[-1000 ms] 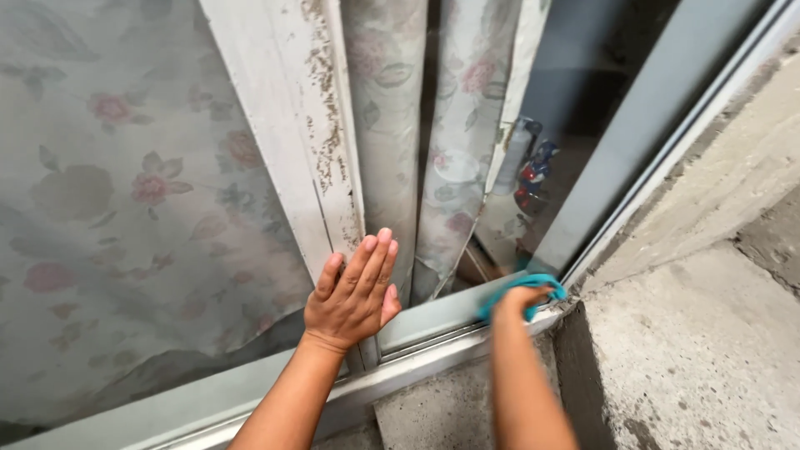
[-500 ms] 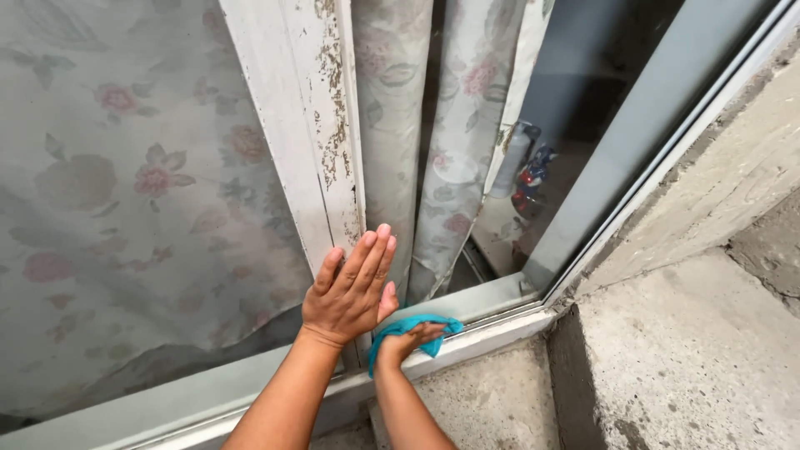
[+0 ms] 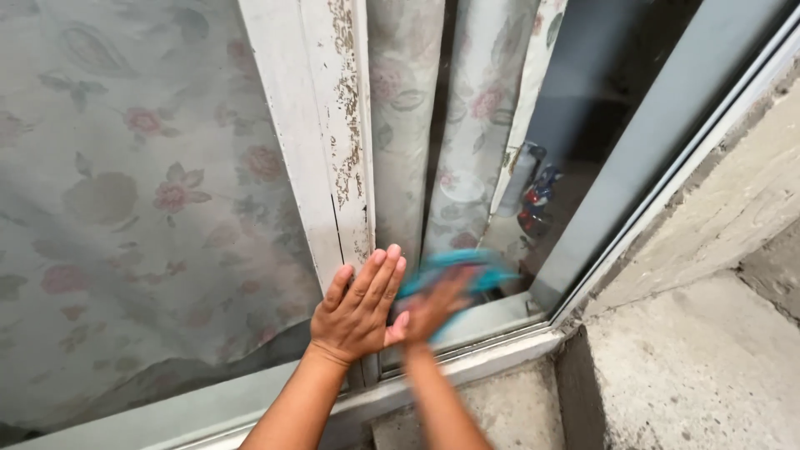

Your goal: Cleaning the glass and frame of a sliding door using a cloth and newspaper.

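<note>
The left hand (image 3: 357, 307) lay flat against the lower end of the white window post (image 3: 321, 142), palm down, 4 fingers extended together and pointing up and to the right, thumb set slightly apart. It gripped nothing. The left forearm rose from the bottom edge of the view at a slant toward the post.

The right hand (image 3: 435, 307) was motion-blurred just beside the left hand, thumb side touching or nearly touching it. Its fingers were pressed onto a turquoise cloth (image 3: 454, 271) against the lower part of the glass pane (image 3: 600, 92); whether the fingers curled round the cloth or merely pushed it flat could not be told. The right forearm ran almost straight up from the bottom edge.

The cloth sat on the glass just above the grey bottom rail (image 3: 483, 321), right of the post and left of the slanted grey side frame (image 3: 658, 133).

The post showed flaked, brown-speckled paint along its right edge. Behind the glass hung a pale floral curtain (image 3: 142, 183) with pink blossoms, drawn flat on the left and gathered in 2 folds to the right of the post. Through the dark gap beside the folds stood a white bottle-shaped container (image 3: 518, 179) and, just beside it, a smaller red and blue item (image 3: 537, 200), too small to identify. Rough concrete ledge (image 3: 708, 358) lay at the lower right.
</note>
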